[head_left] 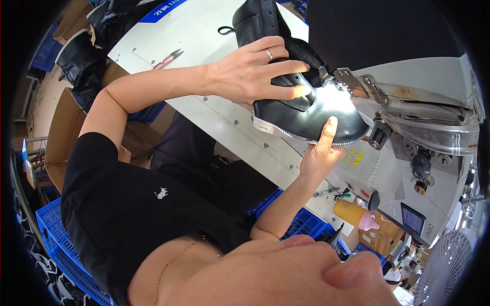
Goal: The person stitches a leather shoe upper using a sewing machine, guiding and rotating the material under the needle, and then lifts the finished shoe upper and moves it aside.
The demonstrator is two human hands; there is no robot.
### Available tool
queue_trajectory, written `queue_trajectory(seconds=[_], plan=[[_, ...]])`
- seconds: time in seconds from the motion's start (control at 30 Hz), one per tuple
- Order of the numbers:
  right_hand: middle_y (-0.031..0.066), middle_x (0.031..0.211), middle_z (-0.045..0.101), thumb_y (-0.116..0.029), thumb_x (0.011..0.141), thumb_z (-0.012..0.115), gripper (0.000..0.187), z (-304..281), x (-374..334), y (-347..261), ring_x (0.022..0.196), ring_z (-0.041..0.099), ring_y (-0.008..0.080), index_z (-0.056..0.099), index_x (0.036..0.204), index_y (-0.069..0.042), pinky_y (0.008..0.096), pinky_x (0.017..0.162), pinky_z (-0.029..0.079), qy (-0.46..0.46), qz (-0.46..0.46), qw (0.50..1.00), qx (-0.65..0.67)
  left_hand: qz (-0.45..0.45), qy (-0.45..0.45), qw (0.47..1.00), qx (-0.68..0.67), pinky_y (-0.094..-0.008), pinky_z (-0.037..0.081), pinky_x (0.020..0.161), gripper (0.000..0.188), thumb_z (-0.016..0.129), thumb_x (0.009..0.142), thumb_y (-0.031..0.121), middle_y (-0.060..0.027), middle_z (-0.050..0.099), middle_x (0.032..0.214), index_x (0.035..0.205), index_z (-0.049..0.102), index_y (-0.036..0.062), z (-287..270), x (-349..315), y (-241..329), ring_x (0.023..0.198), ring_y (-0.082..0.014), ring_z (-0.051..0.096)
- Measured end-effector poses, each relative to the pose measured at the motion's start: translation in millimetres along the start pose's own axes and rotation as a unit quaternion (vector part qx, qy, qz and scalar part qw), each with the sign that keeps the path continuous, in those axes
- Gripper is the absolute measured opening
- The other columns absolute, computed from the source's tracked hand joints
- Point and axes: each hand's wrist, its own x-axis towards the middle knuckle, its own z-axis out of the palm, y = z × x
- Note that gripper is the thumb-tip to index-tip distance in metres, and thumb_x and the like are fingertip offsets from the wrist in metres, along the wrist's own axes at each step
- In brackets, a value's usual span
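A black leather ankle boot point(260, 30) lies tilted at the machine, with lacing holes, a pull loop and a pale, stitched lower edge. My left hand point(258, 69), with a ring, is closed over the boot's side, fingers pressed on the leather near the tongue. From below, my right hand point(324, 153) grips the boot's edge near the toe, thumb up on the leather; its other fingers are mostly hidden. Bright light falls on the front of the boot, beside the metal presser part point(326, 74) of a white sewing machine point(434, 115). Whether a needle touches the leather is hidden.
Thread snips point(168, 59) lie on the white worktable point(204, 25), which has printed rulers. A yellow bottle point(347, 210) with a pink top stands near a small screen point(412, 218) and a fan point(446, 265). Blue crates point(311, 224), a cardboard box point(64, 122) and another black boot point(81, 61) surround me.
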Motion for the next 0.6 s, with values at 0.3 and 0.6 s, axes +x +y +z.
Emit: queue_trajectory(seconds=[0.3, 0.6], plan=[[0.0134, 0.105, 0.061, -0.015, 0.092, 0.058, 0.031, -0.4, 5.6, -5.5, 0.09, 0.062, 0.0181, 0.054, 0.112, 0.007, 0.0332, 0.074, 0.055, 0.018, -0.017, 0.997, -0.079, 0.017, -0.029, 0.999, -0.029, -0.0426, 0.032, 0.101, 0.061, 0.083, 0.048, 0.027, -0.0055, 0.057, 0.115, 0.106, 0.063, 0.0237, -4.9, 20.7, -16.0, 0.104, -0.0262, 0.053], [0.0108, 0.089, 0.063, -0.014, 0.09, 0.057, 0.024, 6.9, 27.4, 9.4, 0.073, 0.063, 0.0161, 0.058, 0.104, 0.006, 0.0306, 0.063, 0.054, 0.087, -0.05, 0.993, -0.058, -0.031, -0.055, 0.99, -0.125, -0.0348, 0.031, 0.093, 0.06, 0.08, 0.047, 0.017, -0.0026, 0.066, 0.1, 0.105, 0.065, 0.0211, 2.4, 32.6, -36.5, 0.096, -0.0208, 0.055]])
